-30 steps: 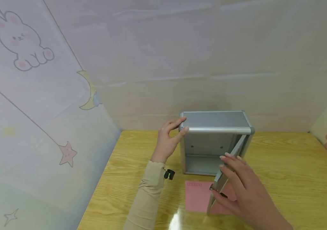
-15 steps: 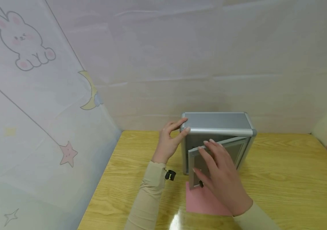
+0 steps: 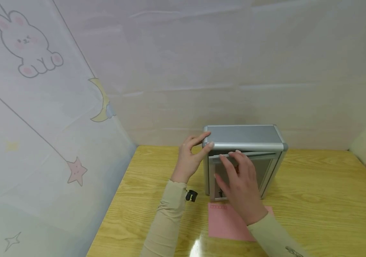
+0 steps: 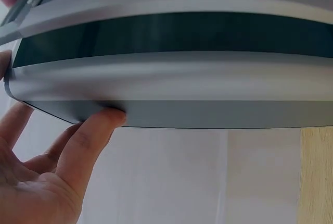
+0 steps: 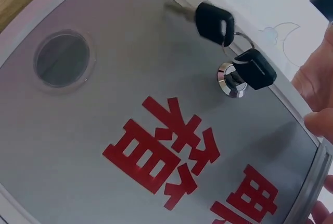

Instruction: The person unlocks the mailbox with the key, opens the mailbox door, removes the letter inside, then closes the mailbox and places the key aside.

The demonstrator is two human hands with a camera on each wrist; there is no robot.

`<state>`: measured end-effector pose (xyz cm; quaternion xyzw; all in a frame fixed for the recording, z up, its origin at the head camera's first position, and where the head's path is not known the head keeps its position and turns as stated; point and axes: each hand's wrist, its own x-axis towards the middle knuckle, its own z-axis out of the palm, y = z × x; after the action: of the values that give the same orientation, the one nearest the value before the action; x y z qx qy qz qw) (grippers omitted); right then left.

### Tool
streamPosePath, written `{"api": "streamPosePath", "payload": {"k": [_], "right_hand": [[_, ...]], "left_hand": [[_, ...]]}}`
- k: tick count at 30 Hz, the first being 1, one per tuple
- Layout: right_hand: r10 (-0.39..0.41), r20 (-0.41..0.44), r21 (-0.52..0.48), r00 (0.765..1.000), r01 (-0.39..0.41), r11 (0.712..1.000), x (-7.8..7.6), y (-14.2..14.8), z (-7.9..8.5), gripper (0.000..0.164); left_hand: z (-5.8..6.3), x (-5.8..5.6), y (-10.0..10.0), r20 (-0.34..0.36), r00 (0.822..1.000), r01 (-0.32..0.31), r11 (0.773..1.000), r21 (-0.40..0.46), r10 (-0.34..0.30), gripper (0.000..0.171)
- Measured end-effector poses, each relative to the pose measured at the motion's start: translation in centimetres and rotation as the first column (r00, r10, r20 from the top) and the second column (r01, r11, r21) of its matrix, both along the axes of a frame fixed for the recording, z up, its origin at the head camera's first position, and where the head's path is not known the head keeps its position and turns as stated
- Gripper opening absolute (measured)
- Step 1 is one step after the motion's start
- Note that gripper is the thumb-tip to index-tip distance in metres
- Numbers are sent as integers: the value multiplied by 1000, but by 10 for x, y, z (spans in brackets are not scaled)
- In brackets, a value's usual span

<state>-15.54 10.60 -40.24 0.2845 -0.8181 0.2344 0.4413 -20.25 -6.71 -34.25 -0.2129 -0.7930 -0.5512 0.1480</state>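
Note:
A silver-grey metal mailbox (image 3: 244,135) stands on the table with its front door (image 3: 264,171) slightly ajar, a narrow gap showing along the top and left edge. My left hand (image 3: 189,157) holds the box's upper left corner, thumb at the front edge and a finger on top. My right hand (image 3: 242,182) presses on the door, fingertips at its upper edge, fingers extended. In the right wrist view the door face has red characters (image 5: 145,156). One black-headed key (image 5: 255,69) sits in the lock, and a second key (image 5: 213,23) hangs from the same ring.
A pink envelope (image 3: 224,225) lies on the wood-grain table (image 3: 324,200) before the mailbox, partly covered by the right arm. A pale cloth backdrop (image 3: 183,71) rises close behind. A black clip (image 3: 191,195) shows beside the left sleeve.
The right hand has swung the door leftward and inward from wide open to nearly closed, uncovering part of the envelope. The left hand has stayed at the mailbox's corner.

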Motion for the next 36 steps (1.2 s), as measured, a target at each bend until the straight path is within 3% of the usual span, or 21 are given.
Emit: {"api": "streamPosePath", "payload": {"k": [6,9,36], "right_hand": [[-15,-10,-23,1000,14,1000,-8,-2,-2,47],[-21,-9,-22,1000,21,1000,-9,-2,-2,46],[-3,-37,-56,999,1,998,-10,2,-5,46]], "left_hand": [[-23,-19,-1,4,1000,-10,1000,0,10,40],[-28,-21,-2,-3,1000,-9,1000,-2,9,40],[-27,-20,-2,-17,1000,-12,1000,-2,12,41]]}}
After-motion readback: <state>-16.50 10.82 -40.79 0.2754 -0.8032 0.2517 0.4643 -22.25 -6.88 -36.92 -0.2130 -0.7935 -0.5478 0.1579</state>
